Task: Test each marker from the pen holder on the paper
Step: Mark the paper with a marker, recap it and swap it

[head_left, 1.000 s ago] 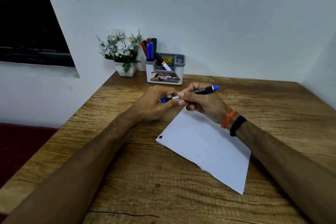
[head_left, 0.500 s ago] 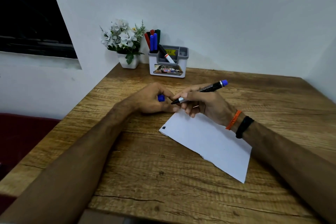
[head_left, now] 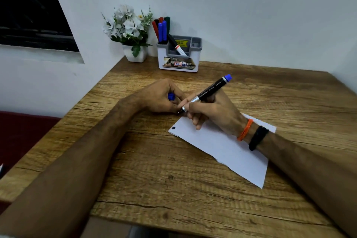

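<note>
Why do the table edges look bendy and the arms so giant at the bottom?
In the head view, the wide-angle lens bends the table edges and swells the near forearms. Light is soft and even, with no glare on the paper. The pen holder label is too blurry to read.

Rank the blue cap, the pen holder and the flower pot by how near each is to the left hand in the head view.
1. Blue cap: held inside the left hand.
2. Pen holder: beyond the hand at the table's back, slightly right.
3. Flower pot: back corner, left of the holder; nearly the same distance, so this order is uncertain.
</note>
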`<state>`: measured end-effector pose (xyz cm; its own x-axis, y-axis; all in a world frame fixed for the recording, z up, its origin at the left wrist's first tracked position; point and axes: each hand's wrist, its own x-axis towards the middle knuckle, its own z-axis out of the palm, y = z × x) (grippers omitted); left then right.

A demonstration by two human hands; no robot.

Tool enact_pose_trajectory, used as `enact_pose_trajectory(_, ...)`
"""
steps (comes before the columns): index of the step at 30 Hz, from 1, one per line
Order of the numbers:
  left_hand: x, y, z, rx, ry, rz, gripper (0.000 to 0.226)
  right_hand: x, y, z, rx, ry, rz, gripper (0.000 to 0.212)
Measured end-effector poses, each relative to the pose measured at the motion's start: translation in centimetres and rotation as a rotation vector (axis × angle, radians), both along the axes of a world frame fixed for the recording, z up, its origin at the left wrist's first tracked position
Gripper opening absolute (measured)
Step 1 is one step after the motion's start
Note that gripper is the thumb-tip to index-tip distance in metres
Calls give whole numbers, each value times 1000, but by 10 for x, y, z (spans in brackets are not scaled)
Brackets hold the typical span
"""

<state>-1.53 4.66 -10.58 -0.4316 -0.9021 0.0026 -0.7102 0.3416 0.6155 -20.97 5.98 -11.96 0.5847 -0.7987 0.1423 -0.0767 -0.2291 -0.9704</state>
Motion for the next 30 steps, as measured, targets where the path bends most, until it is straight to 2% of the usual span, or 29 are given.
enact_pose_trajectory(7,0,-1,-1,21,-31,0,31,4,7,-10,-128,125,-85,15)
enact_pose_trajectory(30,-1,1,0,43,-9,14,31,4,11,-10,-266,173,-101,16)
